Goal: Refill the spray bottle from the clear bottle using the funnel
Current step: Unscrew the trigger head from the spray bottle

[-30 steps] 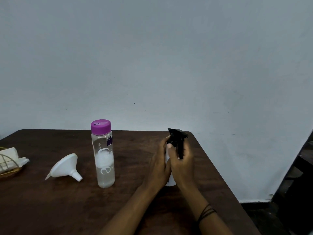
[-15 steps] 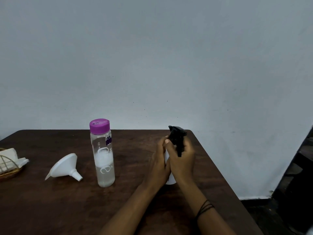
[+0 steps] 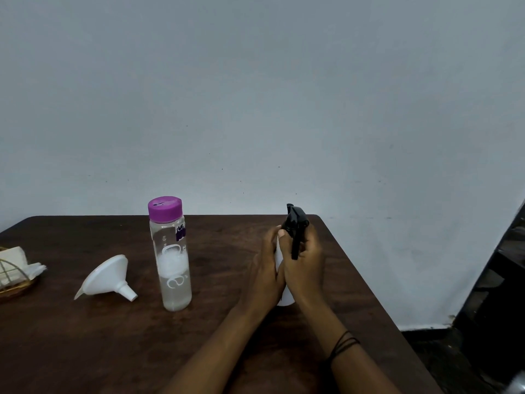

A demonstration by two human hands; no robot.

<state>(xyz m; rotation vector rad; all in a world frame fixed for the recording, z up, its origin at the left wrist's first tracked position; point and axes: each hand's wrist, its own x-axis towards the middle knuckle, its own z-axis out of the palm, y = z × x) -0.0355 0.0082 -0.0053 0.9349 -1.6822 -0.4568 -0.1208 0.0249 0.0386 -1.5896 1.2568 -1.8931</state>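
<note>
At the right side of the dark wooden table [image 3: 216,342] we have both hands wrapped on the spray bottle [image 3: 284,300], which stands upright with its long axis vertical and only slivers of its white body showing between our palms. Our left hand [image 3: 265,275] curls round the body from nine o'clock and steadies it, while our right hand [image 3: 305,268] grips the neck from three o'clock, its fingers closed just under the black trigger head [image 3: 295,223], which sits at twelve o'clock above both hands. We judge the step in hand to be unscrewing that head, so the turn goes about the vertical axis and the right hand, nearer the top, does the twisting. How much liquid the spray bottle holds we cannot tell, since our hands hide it. Well apart at nine o'clock from our hands stands the clear bottle [image 3: 172,265], upright, its purple cap [image 3: 164,208] on, with clear liquid filling roughly the lower half. Farther toward nine o'clock the white funnel [image 3: 106,277] lies on its side, spout pointing toward the clear bottle, holding nothing. At the table's left edge sits a small basket [image 3: 17,288] with folded tissues [image 3: 14,258].
</note>
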